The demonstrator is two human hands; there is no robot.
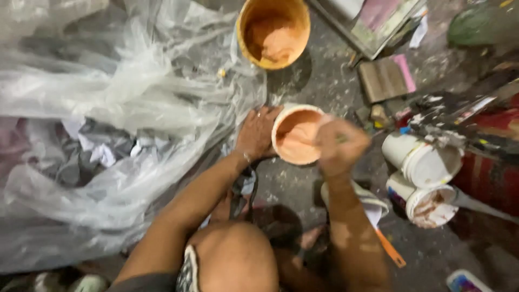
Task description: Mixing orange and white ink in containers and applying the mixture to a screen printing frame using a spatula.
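floor: (324, 81) grey concrete, speckled all over with pale paint drips, under my knees.
plastic sheet: (108, 108) a big crumpled clear sheet covers the floor to my left, with crushed paper under it.
large bucket: (273, 31) an orange-stained bucket of peach paint stands ahead of me, its base at the sheet's edge.
small tub: (296, 135) a white tub of peach paint sits on the floor right in front of me.
two white tubs: (424, 178) they lie close together on my right, mouths tipped towards me, the nearer one smeared brown inside.
flat block: (385, 78) a brownish slab with a pink edge lies beyond them.
orange strip: (390, 249) lies by my right arm.
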